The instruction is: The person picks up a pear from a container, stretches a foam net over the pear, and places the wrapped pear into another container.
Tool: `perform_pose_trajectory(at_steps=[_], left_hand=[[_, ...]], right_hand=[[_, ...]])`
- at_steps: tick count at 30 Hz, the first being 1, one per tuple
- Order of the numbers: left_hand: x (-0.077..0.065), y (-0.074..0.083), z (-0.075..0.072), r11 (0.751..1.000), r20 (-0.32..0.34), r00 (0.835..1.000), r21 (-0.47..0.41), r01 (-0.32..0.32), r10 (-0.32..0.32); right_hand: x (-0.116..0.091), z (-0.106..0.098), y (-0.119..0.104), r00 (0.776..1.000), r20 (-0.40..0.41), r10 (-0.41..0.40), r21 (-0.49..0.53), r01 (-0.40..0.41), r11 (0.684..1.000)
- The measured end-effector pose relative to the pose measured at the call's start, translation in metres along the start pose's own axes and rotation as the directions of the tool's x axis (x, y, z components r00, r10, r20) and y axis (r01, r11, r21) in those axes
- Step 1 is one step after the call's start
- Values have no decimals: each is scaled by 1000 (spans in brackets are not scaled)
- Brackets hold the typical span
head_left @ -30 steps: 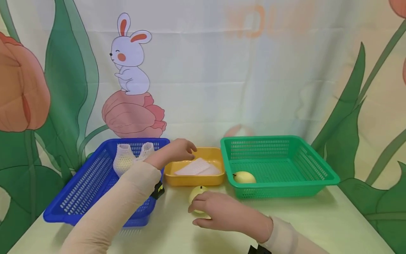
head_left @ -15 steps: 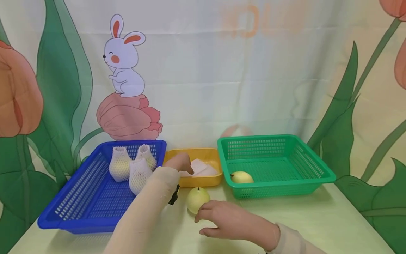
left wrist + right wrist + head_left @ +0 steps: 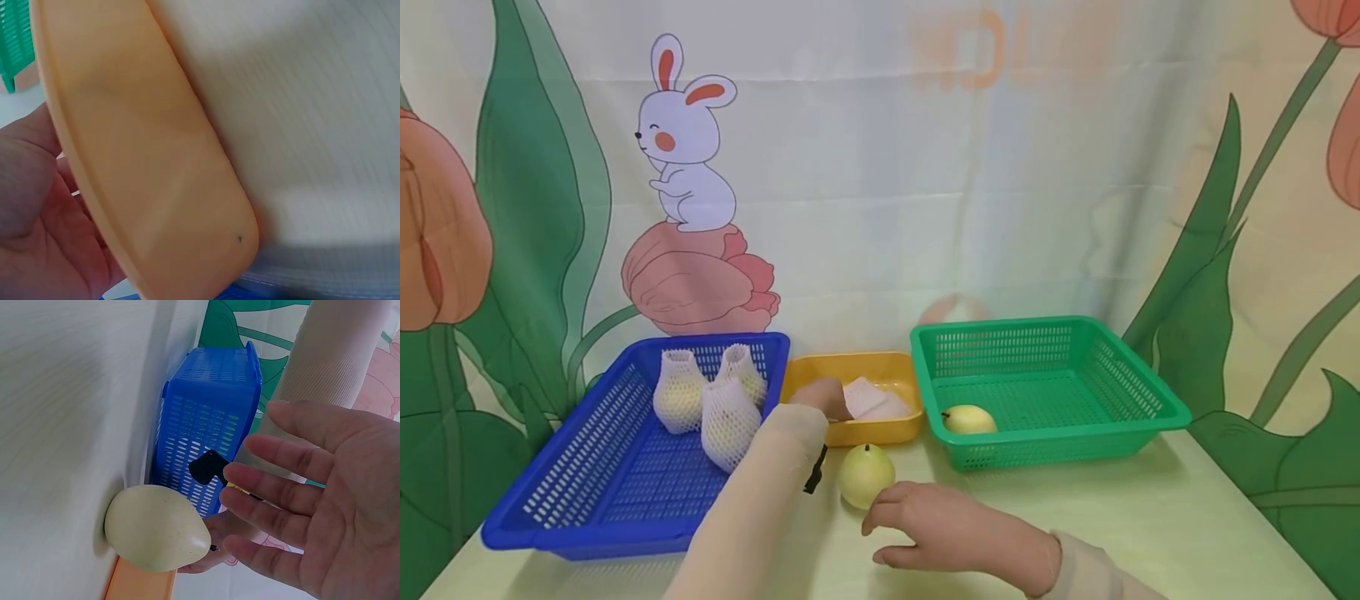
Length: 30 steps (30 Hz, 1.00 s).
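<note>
My left hand point(image 3: 822, 397) reaches into the yellow tray point(image 3: 887, 433), beside the flat white foam nets point(image 3: 867, 398) lying there. The tray's wall point(image 3: 144, 156) fills much of the left wrist view, and the left hand point(image 3: 44, 212) shows past its rim with the fingertips hidden. I cannot tell whether it pinches a net. On the table in front of the tray stands a pale yellow pear point(image 3: 865, 477), stem up. My right hand point(image 3: 951, 529) hovers just to its right, fingers loosely bent and holding nothing. In the right wrist view, its fingers point(image 3: 275, 487) are spread near the pear point(image 3: 153, 528).
On the left, a blue basket point(image 3: 647, 475) holds three pears in white foam nets point(image 3: 730, 425). A green basket point(image 3: 1060, 433) on the right has one bare pear point(image 3: 970, 419) at its near left corner. A printed curtain point(image 3: 865, 167) hangs behind.
My left hand has come down from above the yellow tray into it, and its forearm has swung right, uncovering the netted pears. The right hand has drawn slightly back from the pear.
</note>
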<state>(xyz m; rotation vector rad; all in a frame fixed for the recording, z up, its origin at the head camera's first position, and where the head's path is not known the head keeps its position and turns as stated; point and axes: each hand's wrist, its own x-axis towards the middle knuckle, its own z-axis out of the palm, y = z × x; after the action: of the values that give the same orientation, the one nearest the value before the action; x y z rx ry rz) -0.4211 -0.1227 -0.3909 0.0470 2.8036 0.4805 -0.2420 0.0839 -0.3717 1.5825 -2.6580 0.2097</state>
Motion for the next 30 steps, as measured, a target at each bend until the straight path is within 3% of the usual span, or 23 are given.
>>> perform_pose_trajectory(at_steps=[6, 10, 19, 24, 30], left_hand=[[0, 3, -5, 999, -18, 999, -13, -31, 31], [1, 3, -4, 999, -15, 1000, -48, -12, 12], [4, -1, 6, 992, -104, 991, 95, -78, 87], [2, -3, -2, 988, -164, 978, 108, -114, 130], [-6, 2, -26, 986, -196, 970, 118, -120, 141]], right_hand=[[0, -1, 3, 1000, 11, 9, 34, -10, 999], [0, 0, 5, 999, 20, 24, 39, -25, 999], [-2, 3, 8, 998, 30, 46, 56, -48, 997], [-3, 3, 9, 999, 19, 51, 70, -52, 996], [-1, 0, 12, 998, -2, 61, 82, -61, 995]])
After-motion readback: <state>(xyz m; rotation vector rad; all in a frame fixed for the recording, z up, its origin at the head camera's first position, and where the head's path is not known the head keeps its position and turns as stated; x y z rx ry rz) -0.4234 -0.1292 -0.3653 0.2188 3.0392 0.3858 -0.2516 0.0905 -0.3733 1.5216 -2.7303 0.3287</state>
